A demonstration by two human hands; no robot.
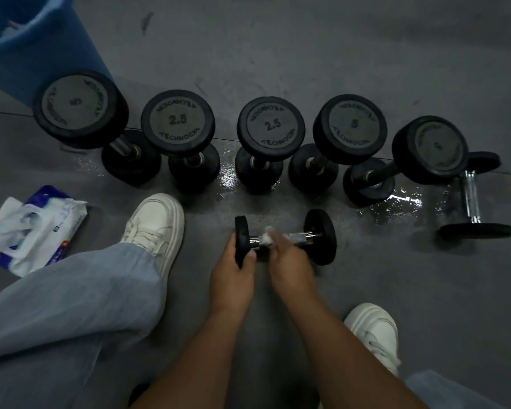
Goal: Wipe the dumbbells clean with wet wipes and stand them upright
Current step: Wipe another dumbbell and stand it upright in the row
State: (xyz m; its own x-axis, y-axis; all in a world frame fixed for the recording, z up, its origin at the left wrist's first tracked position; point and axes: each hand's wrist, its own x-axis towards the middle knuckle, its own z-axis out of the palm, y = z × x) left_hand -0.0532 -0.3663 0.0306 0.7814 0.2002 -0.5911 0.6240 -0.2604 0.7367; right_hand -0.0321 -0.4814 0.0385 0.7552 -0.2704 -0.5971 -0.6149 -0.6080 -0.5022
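A small black dumbbell [320, 236] with a chrome handle lies on its side on the grey floor in front of me. My left hand [233, 271] grips its left weight plate. My right hand [288, 262] presses a white wet wipe [268, 238] around the handle. Behind it, several black dumbbells stand upright in a row, among them two marked 2.5 [177, 119] [270, 126]. At the far right another small dumbbell [472, 202] lies on its side.
An open pack of wet wipes [39, 228] lies at the left by my left shoe [155, 227]. A blue bucket [39, 39] stands at the back left. Wet patches [401, 203] shine on the floor. My right shoe [375, 332] is at lower right.
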